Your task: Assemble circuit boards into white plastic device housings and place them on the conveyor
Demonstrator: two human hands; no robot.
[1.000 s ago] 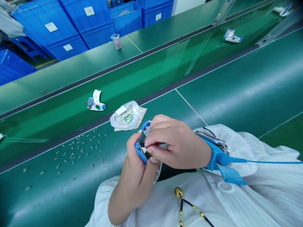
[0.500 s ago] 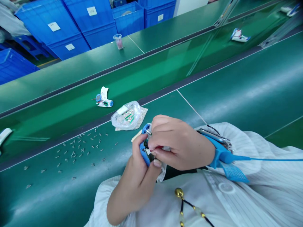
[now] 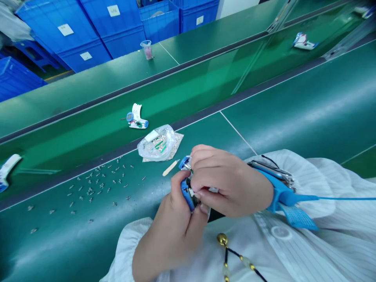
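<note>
My left hand [image 3: 173, 223] is closed around an opened blue-and-white handheld device [image 3: 187, 192], steadying it with the thumb and index finger. Inside the device a dark circuit board and a small white connector [image 3: 191, 192] show in part. My right hand [image 3: 223, 180] is pinched at that connector, its thumb and index fingertips touching there; what lies between them is hidden. Above the left index finger a blue round end piece [image 3: 184, 162] of the device sticks out beside the right knuckles. A pale pointed stick [image 3: 170, 168] lies on the worktop just beyond my hands.
A clear plastic bag [image 3: 157, 143] of small white parts lies past my hands. Several small metal pieces [image 3: 90, 191] are scattered at left. The green belt [image 3: 205, 86] carries open pistol-shaped housings [image 3: 137, 117]. Across it stand a plastic cup [image 3: 147, 51] and blue crates [image 3: 123, 19]. A blue wrist strap [image 3: 274, 196] trails a cord.
Both hands and the device have shifted slightly right and down, uncovering more of the pale stick. The housings on the belt have moved to the right.
</note>
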